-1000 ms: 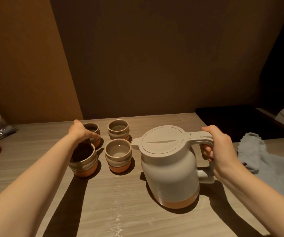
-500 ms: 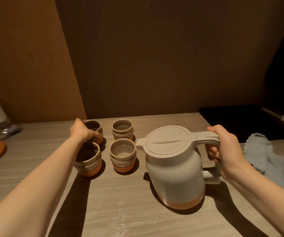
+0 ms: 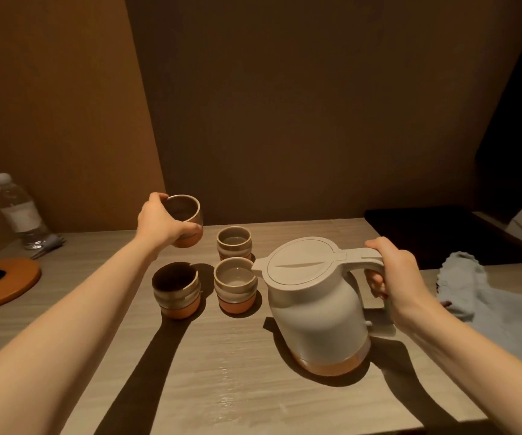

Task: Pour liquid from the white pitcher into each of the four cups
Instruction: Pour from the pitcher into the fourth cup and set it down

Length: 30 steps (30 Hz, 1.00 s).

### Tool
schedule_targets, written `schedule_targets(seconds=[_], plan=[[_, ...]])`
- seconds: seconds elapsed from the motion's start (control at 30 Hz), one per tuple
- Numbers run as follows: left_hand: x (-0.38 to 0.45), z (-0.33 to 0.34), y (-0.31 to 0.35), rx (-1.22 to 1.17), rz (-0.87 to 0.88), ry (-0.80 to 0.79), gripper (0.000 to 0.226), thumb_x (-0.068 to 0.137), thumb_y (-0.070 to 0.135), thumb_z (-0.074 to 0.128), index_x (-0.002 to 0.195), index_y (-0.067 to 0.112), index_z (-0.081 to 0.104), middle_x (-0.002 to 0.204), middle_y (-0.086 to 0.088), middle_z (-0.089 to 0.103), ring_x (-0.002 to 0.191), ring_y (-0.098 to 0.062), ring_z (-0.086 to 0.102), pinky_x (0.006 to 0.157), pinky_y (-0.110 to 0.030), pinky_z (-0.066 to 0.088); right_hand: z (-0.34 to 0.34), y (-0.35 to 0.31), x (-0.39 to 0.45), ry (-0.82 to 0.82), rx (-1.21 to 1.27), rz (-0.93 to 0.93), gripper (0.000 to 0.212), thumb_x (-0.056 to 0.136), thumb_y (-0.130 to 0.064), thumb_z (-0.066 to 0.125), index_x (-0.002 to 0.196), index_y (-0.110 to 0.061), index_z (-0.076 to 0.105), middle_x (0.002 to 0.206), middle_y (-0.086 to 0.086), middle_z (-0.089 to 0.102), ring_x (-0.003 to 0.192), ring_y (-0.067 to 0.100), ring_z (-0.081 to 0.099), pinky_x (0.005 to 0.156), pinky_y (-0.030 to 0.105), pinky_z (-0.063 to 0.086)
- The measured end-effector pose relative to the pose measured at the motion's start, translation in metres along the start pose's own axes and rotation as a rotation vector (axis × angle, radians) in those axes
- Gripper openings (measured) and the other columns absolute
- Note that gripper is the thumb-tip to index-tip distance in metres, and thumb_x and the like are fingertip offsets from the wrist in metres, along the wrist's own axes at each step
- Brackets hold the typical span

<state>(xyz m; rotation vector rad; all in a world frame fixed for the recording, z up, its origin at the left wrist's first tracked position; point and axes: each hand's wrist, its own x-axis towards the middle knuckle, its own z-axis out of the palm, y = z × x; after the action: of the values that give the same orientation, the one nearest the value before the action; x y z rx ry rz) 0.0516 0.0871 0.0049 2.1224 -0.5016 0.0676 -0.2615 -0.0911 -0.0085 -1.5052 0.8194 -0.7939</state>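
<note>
In the head view, a cup (image 3: pixel 187 219) is held off the counter (image 3: pixel 228 387) by the left hand (image 3: pixel 162 222), fingers wrapped around its side. Three cups (image 3: pixel 233 241) (image 3: pixel 176 288) (image 3: pixel 236 284) are left standing beside the white pitcher (image 3: pixel 316 309), which rests upright on the counter with its handle gripped by the right hand (image 3: pixel 397 277).

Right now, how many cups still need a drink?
Hard to say for sure. The two right cups seem to show a pale liquid surface, but the near left cup is too dark to read. The left hand holds the fourth cup lifted and tilted. The right hand grips the white pitcher, standing on the table with its lid closed, not pouring.
</note>
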Motion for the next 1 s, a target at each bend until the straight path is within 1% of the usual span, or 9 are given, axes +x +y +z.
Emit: schedule_targets(seconds=[0.23,0.4,0.47,0.57,0.67,0.8,0.83,0.93,1.0], plan=[[-0.051,-0.017,0.006,-0.125,0.041,-0.065,0.095,0.062,0.024,0.090,0.141,0.018,0.036,0.138,-0.007,0.048,0.121,-0.023,0.048,0.088,-0.035,0.047,-0.007,-0.003,-0.019,-0.017,-0.019,-0.025,0.045,0.093,-0.032,0.047,0.053,-0.012,0.049,0.044,0.001,0.035,0.043,0.013,0.031,0.049,0.031,0.025],[-0.104,-0.018,0.004,-0.197,0.011,-0.079,0.107,0.061,0.025,0.091,0.147,0.025,0.028,0.145,-0.003,0.042,0.129,-0.026,0.044,0.098,-0.044,0.046,-0.011,-0.004,-0.033,-0.021,-0.041,-0.036,0.044,0.093,-0.032,0.047,0.054,-0.012,0.049,0.042,-0.001,0.035,0.042,0.012,0.031,0.049,0.031,0.026],[-0.126,-0.017,0.002,-0.239,0.002,-0.093,0.106,0.060,0.022,0.091,0.147,0.024,0.029,0.141,-0.002,0.045,0.125,-0.022,0.046,0.096,-0.040,0.045,-0.013,-0.004,-0.037,-0.019,-0.046,-0.036,0.044,0.093,-0.032,0.047,0.054,-0.012,0.051,0.041,-0.002,0.036,0.043,0.012,0.031,0.049,0.031,0.026],[-0.154,-0.012,-0.005,-0.281,0.003,-0.120,0.103,0.056,0.018,0.093,0.141,0.022,0.036,0.127,0.004,0.050,0.113,-0.015,0.049,0.088,-0.031,0.047,-0.014,-0.003,-0.041,-0.020,-0.048,-0.040,0.044,0.094,-0.033,0.046,0.055,-0.011,0.051,0.042,0.000,0.036,0.045,0.014,0.031,0.051,0.032,0.026],[-0.174,-0.001,-0.016,-0.224,0.026,-0.146,0.099,0.052,0.018,0.093,0.135,0.022,0.041,0.119,0.007,0.052,0.112,-0.016,0.052,0.084,-0.028,0.048,-0.013,-0.003,-0.043,-0.013,-0.064,-0.047,0.044,0.094,-0.033,0.046,0.056,-0.011,0.052,0.043,0.000,0.036,0.047,0.014,0.032,0.052,0.031,0.027],[-0.193,0.017,-0.030,-0.171,0.042,-0.174,0.096,0.050,0.023,0.093,0.131,0.028,0.042,0.116,0.010,0.055,0.120,-0.019,0.050,0.099,-0.043,0.048,-0.011,-0.004,-0.042,-0.011,-0.069,-0.054,0.045,0.094,-0.033,0.046,0.056,-0.011,0.052,0.043,-0.001,0.036,0.047,0.014,0.033,0.052,0.032,0.028],[-0.195,0.021,-0.033,-0.186,0.043,-0.180,0.094,0.050,0.023,0.093,0.128,0.031,0.042,0.116,0.010,0.055,0.119,-0.018,0.050,0.098,-0.041,0.048,-0.011,-0.004,-0.041,-0.012,-0.072,-0.056,0.045,0.095,-0.032,0.045,0.056,-0.011,0.052,0.042,-0.001,0.036,0.047,0.013,0.033,0.052,0.031,0.028],[-0.201,0.031,-0.037,-0.242,0.042,-0.178,0.089,0.050,0.018,0.093,0.120,0.034,0.042,0.115,0.010,0.055,0.111,-0.012,0.053,0.086,-0.024,0.045,-0.009,-0.005,-0.040,-0.013,-0.086,-0.065,0.045,0.095,-0.032,0.045,0.056,-0.010,0.052,0.043,0.000,0.037,0.047,0.013,0.033,0.051,0.031,0.028],[-0.202,0.037,-0.037,-0.268,0.043,-0.180,0.088,0.050,0.017,0.093,0.119,0.035,0.042,0.118,0.007,0.056,0.108,-0.009,0.053,0.083,-0.020,0.042,-0.008,-0.006,-0.039,-0.017,-0.099,-0.074,0.045,0.095,-0.032,0.045,0.057,-0.010,0.051,0.044,0.001,0.037,0.048,0.014,0.034,0.052,0.031,0.029]])
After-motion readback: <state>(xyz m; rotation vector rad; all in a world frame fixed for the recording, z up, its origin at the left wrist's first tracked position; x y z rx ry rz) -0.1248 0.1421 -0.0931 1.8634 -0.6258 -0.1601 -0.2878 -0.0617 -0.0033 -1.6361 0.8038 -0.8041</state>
